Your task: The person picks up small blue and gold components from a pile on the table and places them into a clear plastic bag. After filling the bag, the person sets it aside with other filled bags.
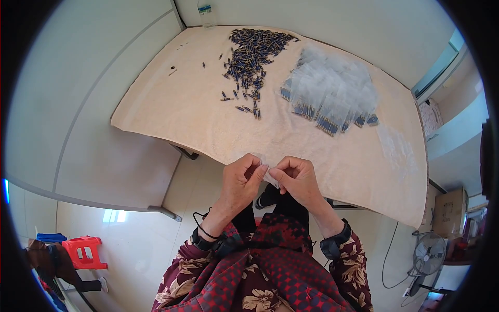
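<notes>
Both hands meet at the table's front edge, pinching a small clear plastic bag [271, 180] between them. My left hand [242, 180] has its thumb and fingers closed on the bag's left side. On the right side of the bag, my right hand [297, 180] is closed in a pinch. What the bag holds, if anything, cannot be made out. Beyond the hands lies a loose pile of small dark parts with brass-coloured ends [253, 56]. To its right is a heap of clear bags [332, 86] with similar parts inside. Flat clear bags [396, 148] lie at the right.
A cream cloth covers the table [171, 112]. A clear bottle [206, 14] stands at the back left. On the floor are a red stool [85, 251], a fan [429, 253] and a cardboard box [449, 213]. Part of another person [65, 262] shows at the lower left.
</notes>
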